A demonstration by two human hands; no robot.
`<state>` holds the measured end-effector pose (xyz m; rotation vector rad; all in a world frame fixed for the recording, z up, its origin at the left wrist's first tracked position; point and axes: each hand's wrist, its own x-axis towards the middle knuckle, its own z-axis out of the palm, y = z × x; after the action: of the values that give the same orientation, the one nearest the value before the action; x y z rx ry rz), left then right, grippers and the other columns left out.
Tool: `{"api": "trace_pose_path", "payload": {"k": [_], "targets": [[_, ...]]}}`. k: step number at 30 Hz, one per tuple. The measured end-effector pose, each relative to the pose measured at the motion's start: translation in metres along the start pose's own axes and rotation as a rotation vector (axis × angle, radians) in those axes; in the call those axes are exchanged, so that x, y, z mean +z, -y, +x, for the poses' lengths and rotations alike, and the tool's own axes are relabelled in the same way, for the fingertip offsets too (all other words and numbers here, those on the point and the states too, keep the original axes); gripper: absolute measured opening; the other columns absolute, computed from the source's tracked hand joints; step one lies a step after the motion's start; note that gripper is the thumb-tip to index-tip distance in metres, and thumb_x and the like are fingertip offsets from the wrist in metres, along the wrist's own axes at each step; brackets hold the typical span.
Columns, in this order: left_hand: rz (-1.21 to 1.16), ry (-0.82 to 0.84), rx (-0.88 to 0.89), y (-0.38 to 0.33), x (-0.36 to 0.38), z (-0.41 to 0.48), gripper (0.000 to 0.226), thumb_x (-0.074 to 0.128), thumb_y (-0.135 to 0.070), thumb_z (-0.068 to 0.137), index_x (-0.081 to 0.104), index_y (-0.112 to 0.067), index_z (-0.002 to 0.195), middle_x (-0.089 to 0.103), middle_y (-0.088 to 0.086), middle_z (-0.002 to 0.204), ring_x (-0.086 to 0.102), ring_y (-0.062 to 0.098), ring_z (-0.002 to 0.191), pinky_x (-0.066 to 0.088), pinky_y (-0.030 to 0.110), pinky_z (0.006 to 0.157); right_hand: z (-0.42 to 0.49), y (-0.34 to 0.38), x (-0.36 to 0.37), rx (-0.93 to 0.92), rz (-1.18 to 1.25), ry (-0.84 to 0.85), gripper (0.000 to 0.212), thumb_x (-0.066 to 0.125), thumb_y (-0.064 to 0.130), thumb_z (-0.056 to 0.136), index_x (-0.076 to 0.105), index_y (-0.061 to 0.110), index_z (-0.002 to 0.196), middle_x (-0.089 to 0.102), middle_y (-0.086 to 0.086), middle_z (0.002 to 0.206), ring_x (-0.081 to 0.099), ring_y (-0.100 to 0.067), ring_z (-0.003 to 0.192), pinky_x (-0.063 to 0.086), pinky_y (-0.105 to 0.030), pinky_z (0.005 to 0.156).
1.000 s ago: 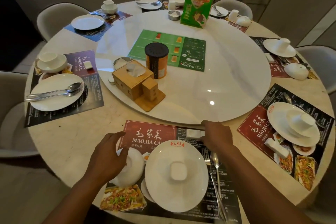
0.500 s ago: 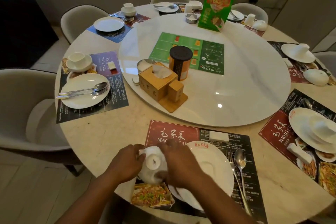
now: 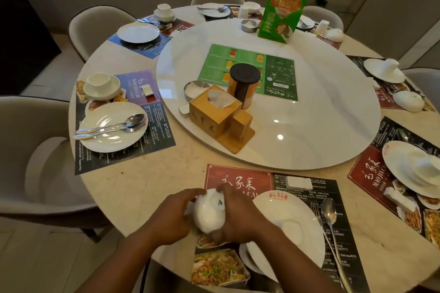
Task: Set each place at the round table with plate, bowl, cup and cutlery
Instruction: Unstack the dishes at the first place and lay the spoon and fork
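Here you are on the bowl (image 3: 209, 213) of the nearest place. It sits foot-up and tilted between your hands, just left of the plate (image 3: 297, 211) on the red placemat (image 3: 238, 178). Your left hand (image 3: 173, 216) and right hand (image 3: 240, 216) each curl round one side. Next, I judge, turn it mouth-up and set it down clear of the plate's rim.
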<state>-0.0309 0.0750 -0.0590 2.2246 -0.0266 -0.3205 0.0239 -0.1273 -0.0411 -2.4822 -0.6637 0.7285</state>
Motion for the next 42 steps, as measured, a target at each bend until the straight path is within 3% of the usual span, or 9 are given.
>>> {"api": "trace_pose_path", "payload": {"k": [3,6,8,11,14,20,26,38,42], "targets": [[-0.012,-0.026,0.067,0.002,-0.008,0.012,0.061,0.075,-0.023,0.081,0.044,-0.054,0.123,0.053,-0.033,0.117,0.052,-0.013,0.107,0.04,0.004,0.086,0.01,-0.005,-0.018,0.031,0.116,-0.025,0.1,0.089,0.053,0.057,0.036,0.027,0.137,0.042,0.005,0.13,0.05,-0.018,0.115,0.05,-0.032,0.087],[0.022,-0.075,0.081,0.003,-0.012,0.029,0.051,0.065,-0.025,0.091,0.048,-0.041,0.136,0.059,-0.019,0.127,0.054,0.002,0.116,0.043,0.019,0.096,0.016,-0.011,-0.03,0.066,0.183,-0.082,0.091,0.077,0.072,0.062,0.04,0.036,0.137,0.041,0.009,0.129,0.048,-0.014,0.115,0.051,-0.03,0.088],[0.075,-0.089,0.079,0.001,-0.013,0.038,0.043,0.055,-0.031,0.097,0.047,-0.037,0.139,0.065,-0.012,0.123,0.06,0.008,0.108,0.05,0.027,0.092,0.017,-0.012,-0.037,0.11,0.307,-0.146,0.075,0.062,0.08,0.071,0.045,0.039,0.131,0.049,0.009,0.127,0.052,-0.012,0.111,0.053,-0.028,0.084],[0.144,-0.108,0.033,-0.002,-0.01,0.05,0.04,0.044,-0.04,0.1,0.04,-0.035,0.141,0.071,-0.003,0.105,0.064,0.014,0.087,0.055,0.036,0.076,0.017,-0.013,-0.047,0.191,0.44,-0.23,0.043,0.044,0.068,0.092,0.051,0.034,0.117,0.061,0.006,0.111,0.059,-0.011,0.097,0.058,-0.039,0.08],[0.127,-0.108,-0.039,-0.003,-0.003,0.058,0.04,0.042,-0.04,0.101,0.029,-0.034,0.138,0.07,0.0,0.098,0.064,0.014,0.079,0.055,0.037,0.07,0.018,-0.022,-0.048,0.195,0.293,-0.251,0.029,0.043,0.043,0.104,0.051,0.029,0.127,0.064,0.003,0.112,0.062,-0.014,0.096,0.056,-0.043,0.084],[0.124,-0.079,-0.107,-0.008,0.009,0.07,0.036,0.04,-0.036,0.102,0.029,-0.023,0.133,0.066,0.006,0.107,0.058,0.013,0.081,0.045,0.023,0.058,0.035,-0.037,-0.039,0.212,0.025,-0.312,0.032,0.049,0.022,0.1,0.06,0.02,0.13,0.064,-0.008,0.123,0.059,-0.026,0.111,0.049,-0.037,0.093],[0.126,-0.021,-0.154,-0.009,0.01,0.08,0.035,0.038,-0.037,0.102,0.031,-0.021,0.132,0.065,0.007,0.112,0.061,0.016,0.09,0.056,0.038,0.076,0.044,-0.042,-0.037,0.24,-0.06,-0.318,0.041,0.054,0.019,0.099,0.051,0.019,0.14,0.064,-0.008,0.128,0.059,-0.026,0.116,0.048,-0.036,0.096],[0.08,-0.027,-0.184,-0.006,0.01,0.085,0.039,0.038,-0.039,0.102,0.036,-0.021,0.136,0.065,0.008,0.116,0.064,0.019,0.095,0.055,0.033,0.077,0.039,-0.04,-0.047,0.253,0.01,-0.276,0.042,0.053,0.025,0.1,0.049,0.019,0.142,0.066,-0.008,0.124,0.061,-0.027,0.114,0.05,-0.036,0.093],[0.146,-0.182,-0.197,-0.008,0.011,0.075,0.039,0.038,-0.04,0.101,0.041,-0.022,0.136,0.069,0.007,0.111,0.065,0.023,0.098,0.052,0.034,0.075,0.009,-0.049,-0.076,0.279,0.052,-0.321,0.04,0.052,0.021,0.1,0.051,0.017,0.139,0.068,-0.008,0.121,0.064,-0.025,0.109,0.052,-0.036,0.09]]}}
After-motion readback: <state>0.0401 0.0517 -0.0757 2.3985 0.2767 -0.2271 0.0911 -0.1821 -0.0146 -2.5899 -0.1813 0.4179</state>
